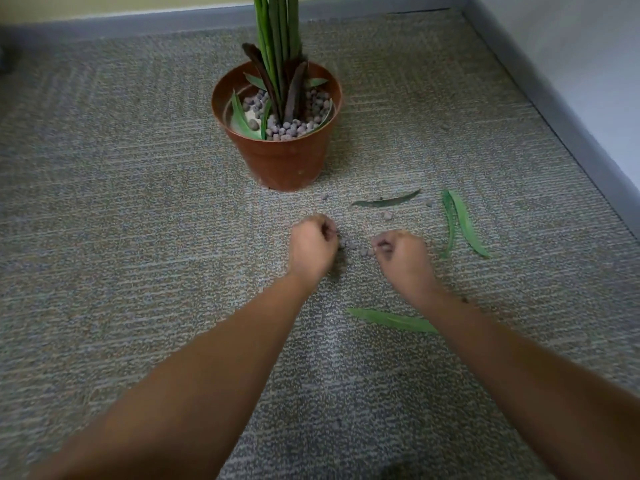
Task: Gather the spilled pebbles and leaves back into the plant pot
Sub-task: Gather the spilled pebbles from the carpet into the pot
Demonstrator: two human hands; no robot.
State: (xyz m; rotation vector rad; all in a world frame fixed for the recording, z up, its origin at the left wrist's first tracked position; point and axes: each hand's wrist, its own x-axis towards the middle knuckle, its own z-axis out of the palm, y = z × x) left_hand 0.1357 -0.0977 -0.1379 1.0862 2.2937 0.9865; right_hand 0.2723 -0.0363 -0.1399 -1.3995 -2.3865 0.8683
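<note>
Curling, left hand [313, 247], right hand [403, 252] seemingly pinch pebbles [353, 245].

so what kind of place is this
Probably the corner of an office or similar room: patterned grey carpet, a grey skirting board along two walls, and a plant pot standing on the floor.

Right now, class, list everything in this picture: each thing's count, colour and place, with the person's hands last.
plant pot: one, brown, on the carpet, far centre.
plant stems: several, green, rising from the pot.
potted pebbles: many, greyish, inside the pot.
loose pebbles: several, greyish, carpet between the hands and pot.
loose leaves: four, green, carpet, right side.
carpet: one, grey, floor.
left hand: curled, seemingly pinching loose pebbles.
right hand: likewise.
</note>
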